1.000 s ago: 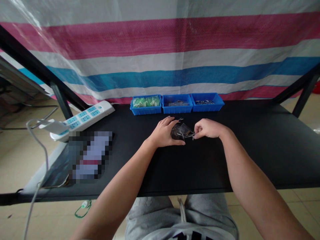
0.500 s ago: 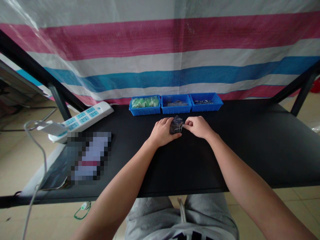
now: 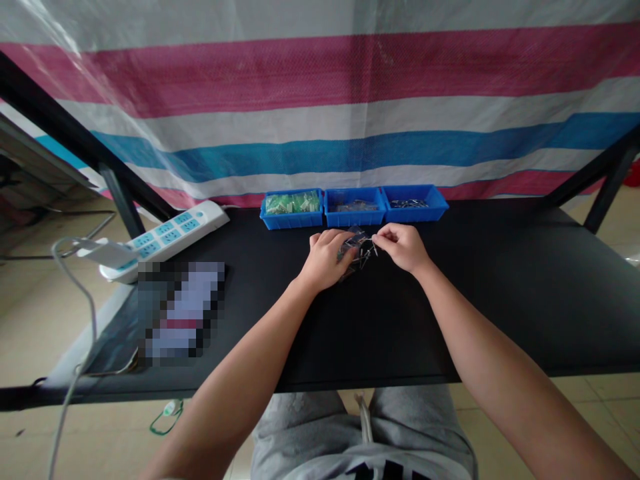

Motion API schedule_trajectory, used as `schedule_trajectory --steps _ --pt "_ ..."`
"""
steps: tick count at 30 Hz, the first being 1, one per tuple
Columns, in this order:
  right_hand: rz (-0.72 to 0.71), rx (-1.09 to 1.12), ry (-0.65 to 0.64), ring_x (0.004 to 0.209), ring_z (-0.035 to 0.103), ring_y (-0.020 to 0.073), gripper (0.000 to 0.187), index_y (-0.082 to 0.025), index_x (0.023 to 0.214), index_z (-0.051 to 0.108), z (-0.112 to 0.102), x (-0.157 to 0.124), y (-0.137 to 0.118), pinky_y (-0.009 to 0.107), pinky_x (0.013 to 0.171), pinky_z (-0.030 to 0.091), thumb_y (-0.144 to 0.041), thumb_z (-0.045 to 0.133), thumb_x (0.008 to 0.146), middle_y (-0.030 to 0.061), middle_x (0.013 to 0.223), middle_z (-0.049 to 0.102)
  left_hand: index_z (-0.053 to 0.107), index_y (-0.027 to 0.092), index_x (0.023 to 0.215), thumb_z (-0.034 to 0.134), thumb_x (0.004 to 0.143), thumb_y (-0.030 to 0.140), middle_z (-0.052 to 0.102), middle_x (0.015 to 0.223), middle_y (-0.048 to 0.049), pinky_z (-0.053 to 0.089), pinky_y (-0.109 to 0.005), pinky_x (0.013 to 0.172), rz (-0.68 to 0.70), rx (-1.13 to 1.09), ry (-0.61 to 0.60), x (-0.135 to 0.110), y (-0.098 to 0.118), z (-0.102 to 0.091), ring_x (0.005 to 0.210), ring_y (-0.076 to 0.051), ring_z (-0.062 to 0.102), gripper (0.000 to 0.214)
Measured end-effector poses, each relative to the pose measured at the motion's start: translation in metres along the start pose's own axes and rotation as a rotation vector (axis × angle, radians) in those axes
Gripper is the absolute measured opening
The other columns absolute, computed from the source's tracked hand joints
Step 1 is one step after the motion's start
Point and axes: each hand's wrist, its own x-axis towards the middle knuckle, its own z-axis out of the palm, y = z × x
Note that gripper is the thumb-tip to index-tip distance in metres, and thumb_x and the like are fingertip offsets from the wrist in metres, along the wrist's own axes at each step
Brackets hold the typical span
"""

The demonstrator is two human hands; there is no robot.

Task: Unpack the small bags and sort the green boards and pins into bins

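My left hand (image 3: pixel 326 261) is closed on a small clear plastic bag (image 3: pixel 357 233), just in front of the blue bins. Several thin metal pieces (image 3: pixel 367 255), like screws or nails, show at the bag's right side; their exact kind is too small to tell. My right hand (image 3: pixel 404 247) is at the right of the bag, thumb and forefinger pinched on a thin metal piece (image 3: pixel 376 251). Part of the bag is hidden under my left fingers.
Behind my hands stand a blue bin with green-tinted packets (image 3: pixel 293 203), a blue bin with small bagged parts (image 3: pixel 355 206) and a blue bin with metal pieces (image 3: pixel 411 203). A white power strip (image 3: pixel 167 240) lies left on the black table (image 3: pixel 500 287), beyond a blurred flat object (image 3: pixel 187 310).
My right hand has drawn slightly right, away from the bag. My left thumb has moved up over the bag, and more metal pieces now show beside it.
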Motion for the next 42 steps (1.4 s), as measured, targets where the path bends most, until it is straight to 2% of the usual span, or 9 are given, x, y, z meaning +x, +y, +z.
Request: schedule_trajectory --steps 4,9,13,17,24,27,30,37,42 --pt "0.023 0.152 -0.078 0.049 0.045 0.0101 0.029 -0.016 0.065 0.060 0.002 -0.002 -0.003 0.026 0.051 0.034 -0.043 0.066 0.076 -0.0010 0.055 0.056 0.060 0.020 0.118 0.045 0.096 0.035 0.066 0.116 -0.0094 0.038 -0.040 0.096 0.071 -0.012 0.028 0.000 0.004 -0.002 0.110 -0.022 0.059 0.031" --pt "-0.011 0.128 -0.173 0.052 0.045 0.0101 0.034 -0.014 0.066 0.063 0.011 -0.005 -0.006 0.025 0.050 0.033 -0.046 0.072 0.072 -0.0003 0.057 0.057 0.062 0.017 0.114 0.056 0.091 0.030 0.068 0.103 -0.0102 0.049 -0.032 0.083 0.197 -0.106 0.041 -0.001 0.003 0.002 0.096 -0.019 0.063 0.027" --pt "-0.022 0.156 -0.194 0.052 0.046 0.0102 0.037 -0.014 0.066 0.064 0.017 -0.009 -0.010 0.024 0.049 0.033 -0.049 0.073 0.071 -0.0002 0.056 0.058 0.063 0.016 0.111 0.054 0.090 0.023 0.067 0.091 -0.0080 0.052 -0.027 0.072 0.203 -0.167 0.067 -0.002 0.004 0.004 0.078 -0.015 0.063 0.024" --pt "-0.012 0.233 -0.221 0.056 0.053 0.0119 0.035 -0.015 0.073 0.068 0.018 -0.010 -0.014 0.025 0.053 0.039 -0.048 0.076 0.069 0.0016 0.064 0.064 0.062 0.013 0.113 0.054 0.084 0.016 0.065 0.087 -0.0066 0.052 -0.027 0.070 0.187 -0.203 0.060 0.000 0.008 0.001 0.075 -0.014 0.061 0.030" --pt "-0.037 0.182 -0.127 0.054 0.051 0.0110 0.040 -0.015 0.077 0.066 0.018 -0.008 -0.009 0.024 0.053 0.038 -0.054 0.060 0.083 0.0012 0.063 0.062 0.067 0.015 0.095 0.055 0.087 0.023 0.064 0.084 -0.0043 0.050 -0.024 0.068 -0.007 -0.452 0.196 0.003 0.005 0.000 0.074 -0.012 0.061 0.017" --pt "-0.018 0.140 -0.143 0.049 0.049 0.0098 0.047 -0.016 0.072 0.063 0.019 -0.007 -0.003 0.024 0.050 0.036 -0.059 0.050 0.087 0.0011 0.062 0.061 0.063 0.015 0.090 0.060 0.084 0.028 0.064 0.077 -0.0020 0.049 -0.023 0.063 -0.119 -0.650 0.189 0.003 0.002 0.004 0.068 -0.011 0.060 0.015" --pt "0.021 0.164 -0.207 0.044 0.047 0.0087 0.052 -0.017 0.068 0.060 0.021 -0.006 -0.001 0.024 0.048 0.035 -0.062 0.046 0.088 0.0002 0.059 0.060 0.062 0.015 0.086 0.064 0.082 0.029 0.067 0.079 -0.0032 0.050 -0.024 0.066 -0.148 -0.752 0.149 0.003 0.001 0.007 0.071 -0.012 0.063 0.015" --pt "0.064 0.287 -0.268 0.040 0.046 0.0084 0.048 -0.016 0.072 0.061 0.019 -0.006 -0.009 0.023 0.042 0.032 -0.062 0.054 0.083 -0.0002 0.058 0.060 0.067 0.015 0.084 0.065 0.080 0.029 0.070 0.084 -0.0046 0.052 -0.028 0.073 -0.151 -0.617 0.198 0.001 -0.001 0.009 0.075 -0.014 0.064 0.014" --pt "0.039 0.263 -0.212 0.043 0.046 0.0085 0.041 -0.017 0.071 0.059 0.018 -0.005 -0.009 0.024 0.045 0.034 -0.057 0.060 0.081 -0.0004 0.058 0.059 0.067 0.016 0.095 0.066 0.078 0.033 0.071 0.087 -0.0045 0.051 -0.026 0.071 -0.182 -0.551 0.198 0.002 0.003 0.003 0.075 -0.015 0.064 0.024"
